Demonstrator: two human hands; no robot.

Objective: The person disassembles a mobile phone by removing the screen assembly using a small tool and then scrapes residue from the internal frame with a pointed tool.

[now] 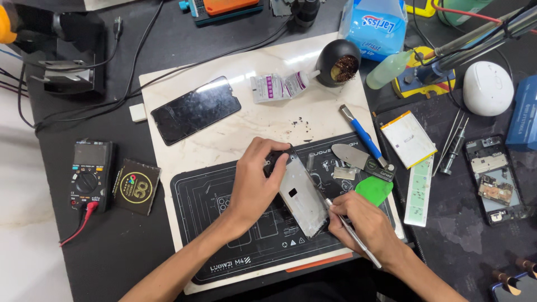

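On the black repair mat (pixel 224 235), which lies on a pale marble slab (pixel 246 126), the left hand (pixel 254 182) grips the top end of a silvery phone panel (pixel 302 196), fingers curled over its dark upper edge, thumb on the near side. The panel is tilted up off the mat, long axis running down-right. The right hand (pixel 363 223) is closed in a pen grip on a thin metal tool (pixel 352 235); the tip meets the panel's lower right edge, though the exact contact spot is hard to make out.

Just right of the hands, a green pick (pixel 373 190) lies on the mat, near a flat metal spatula (pixel 358 158) and a blue-handled blade (pixel 361 134). A dark phone screen (pixel 196 110) lies on the slab upper left, well apart from the hands. A glue tube (pixel 279 86) and a black ball holder with brass wool (pixel 338 62) are at the slab's top. A multimeter (pixel 91 173) sits on the table at far left. An opened phone body (pixel 495 179) and tweezers (pixel 454 142) lie at right.
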